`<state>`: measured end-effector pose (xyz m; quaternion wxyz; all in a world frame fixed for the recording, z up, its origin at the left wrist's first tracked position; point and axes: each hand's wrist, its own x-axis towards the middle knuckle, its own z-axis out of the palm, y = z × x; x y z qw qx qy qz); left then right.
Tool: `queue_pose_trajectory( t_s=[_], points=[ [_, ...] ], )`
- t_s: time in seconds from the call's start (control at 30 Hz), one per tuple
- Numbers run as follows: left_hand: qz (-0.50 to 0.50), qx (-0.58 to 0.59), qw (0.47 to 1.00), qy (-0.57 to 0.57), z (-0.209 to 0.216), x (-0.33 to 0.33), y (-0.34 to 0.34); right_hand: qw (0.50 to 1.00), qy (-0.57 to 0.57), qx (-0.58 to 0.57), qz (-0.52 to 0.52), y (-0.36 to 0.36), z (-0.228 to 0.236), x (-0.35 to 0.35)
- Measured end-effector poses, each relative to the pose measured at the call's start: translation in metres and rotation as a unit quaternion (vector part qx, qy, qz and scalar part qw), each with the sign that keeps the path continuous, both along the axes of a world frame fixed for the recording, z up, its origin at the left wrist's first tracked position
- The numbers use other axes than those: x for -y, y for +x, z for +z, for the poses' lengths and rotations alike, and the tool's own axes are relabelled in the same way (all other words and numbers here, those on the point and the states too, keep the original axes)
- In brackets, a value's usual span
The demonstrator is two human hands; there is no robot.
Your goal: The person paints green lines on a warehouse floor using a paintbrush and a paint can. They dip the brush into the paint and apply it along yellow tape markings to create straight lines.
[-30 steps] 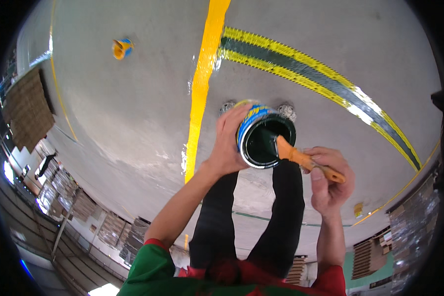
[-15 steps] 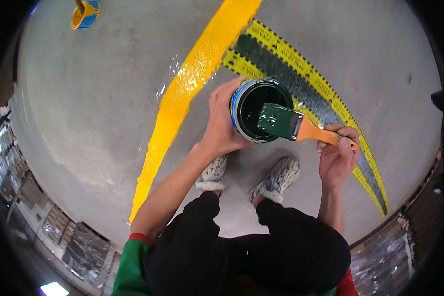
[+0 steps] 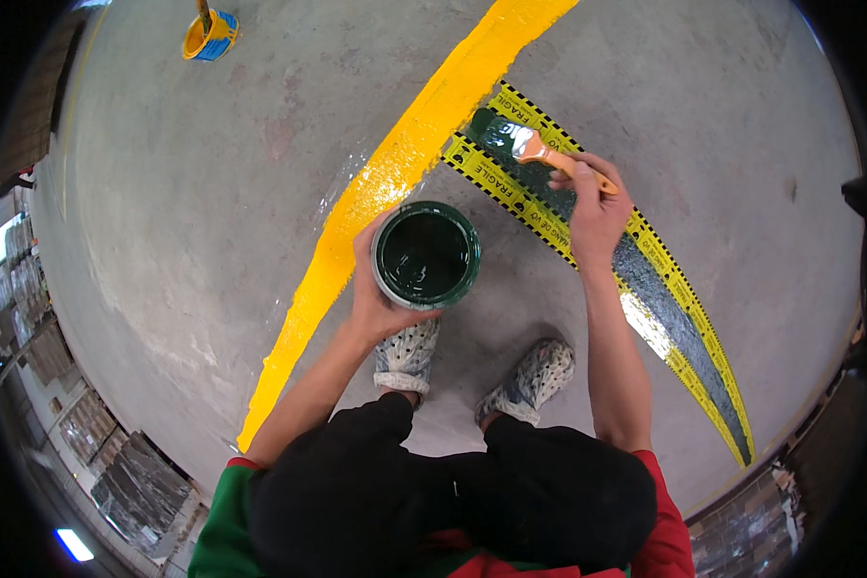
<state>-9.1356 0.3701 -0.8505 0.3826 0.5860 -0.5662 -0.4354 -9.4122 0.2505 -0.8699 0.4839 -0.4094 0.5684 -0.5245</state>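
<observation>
My left hand (image 3: 374,279) is wrapped round the left side of an open can of dark green paint (image 3: 426,256), held above the floor in front of my feet. My right hand (image 3: 597,204) grips the orange handle of a flat paintbrush (image 3: 547,154). The brush's green-coated bristles lie over the upper end of a green painted strip (image 3: 636,258). Yellow-and-black printed tape (image 3: 511,200) borders this strip along both sides. Wet-looking, shiny paint shows on parts of the strip.
A wide yellow painted band (image 3: 395,164) crosses the grey floor (image 3: 231,183) diagonally, near the strip's upper end. A yellow-smeared blue bucket (image 3: 212,37) with a handle sticking out stands at the far left. Wrapped stacks (image 3: 143,489) sit at the lower left.
My right hand has carried the brush from over the can up to the far end of the green strip. The can in my left hand has shifted left and nearer to me.
</observation>
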Motion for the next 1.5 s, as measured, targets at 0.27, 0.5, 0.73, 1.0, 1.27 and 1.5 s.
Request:
queue_pose_trajectory(
  t_s=[0.27,0.5,0.73,1.0,1.27,1.5],
  points=[
    [0.000,0.000,1.000,0.001,0.022,-0.019,-0.002,0.976,-0.081,-0.196,-0.044,0.024,0.011,-0.003],
    [0.005,0.021,0.999,-0.045,0.024,-0.014,0.005,0.906,-0.111,-0.407,-0.012,0.018,0.052,-0.014],
    [-0.014,0.038,0.999,-0.016,0.025,-0.009,-0.002,0.936,-0.104,-0.337,-0.016,0.009,0.031,-0.012],
    [-0.040,0.021,0.999,0.008,0.015,-0.014,-0.003,0.833,0.094,-0.542,-0.054,-0.135,0.054,-0.136],
    [-0.074,0.062,0.995,0.022,0.007,-0.021,-0.005,0.936,-0.096,-0.330,-0.079,-0.020,0.022,-0.058],
    [-0.126,0.095,0.987,0.006,0.004,-0.013,-0.012,0.936,-0.037,-0.325,-0.127,-0.080,0.016,-0.103]
  ],
)
